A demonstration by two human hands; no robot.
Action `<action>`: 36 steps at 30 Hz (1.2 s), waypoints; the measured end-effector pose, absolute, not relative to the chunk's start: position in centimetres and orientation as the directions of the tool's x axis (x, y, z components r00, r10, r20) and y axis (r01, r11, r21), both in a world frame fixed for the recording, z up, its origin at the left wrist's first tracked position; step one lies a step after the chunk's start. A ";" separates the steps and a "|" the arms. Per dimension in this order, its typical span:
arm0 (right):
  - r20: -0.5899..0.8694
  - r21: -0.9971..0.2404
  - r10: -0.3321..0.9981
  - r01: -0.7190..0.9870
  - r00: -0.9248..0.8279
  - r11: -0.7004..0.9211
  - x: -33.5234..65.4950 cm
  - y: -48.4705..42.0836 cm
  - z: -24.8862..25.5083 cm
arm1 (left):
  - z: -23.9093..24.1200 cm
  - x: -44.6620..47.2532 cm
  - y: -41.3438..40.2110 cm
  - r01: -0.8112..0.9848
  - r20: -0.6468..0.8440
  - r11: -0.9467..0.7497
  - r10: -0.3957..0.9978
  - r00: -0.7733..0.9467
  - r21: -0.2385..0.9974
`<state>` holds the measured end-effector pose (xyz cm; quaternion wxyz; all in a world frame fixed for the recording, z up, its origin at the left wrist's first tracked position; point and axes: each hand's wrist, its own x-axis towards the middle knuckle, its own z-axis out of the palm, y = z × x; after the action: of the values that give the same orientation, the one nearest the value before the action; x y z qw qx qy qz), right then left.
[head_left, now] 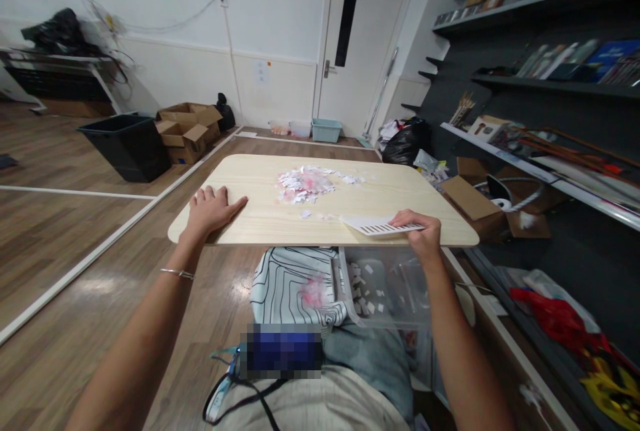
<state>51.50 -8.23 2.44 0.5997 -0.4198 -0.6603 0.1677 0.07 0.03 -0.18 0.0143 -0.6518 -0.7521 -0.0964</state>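
Note:
My left hand [213,209] lies flat and open on the near left part of a light wooden table [250,217], fingers spread, holding nothing. My right hand [419,231] is closed on a white slotted dustpan-like scoop [373,225] at the table's near right edge. A heap of small white and pink paper scraps [306,183] sits in the middle of the table, with a few stray pieces [306,213] closer to me. Under the table edge a clear plastic bin [385,284] holds several white scraps.
A black tub [127,144] and open cardboard boxes [187,127] stand on the floor at left. Dark shelves [550,84] with boxes and tools line the right wall. A black bag [405,141] and a teal basket [326,129] lie near the white door [360,37].

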 end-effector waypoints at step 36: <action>0.580 -0.808 0.814 0.159 0.047 0.567 52.9 -9.2 3.0 | -0.2 -0.1 0.1 0.985 0.155 0.130 0.977 -0.147 0.116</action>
<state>52.93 -9.18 3.02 0.6147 -0.3816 -0.6368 0.2663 -0.09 0.07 -0.25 0.0208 -0.6528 -0.7513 -0.0951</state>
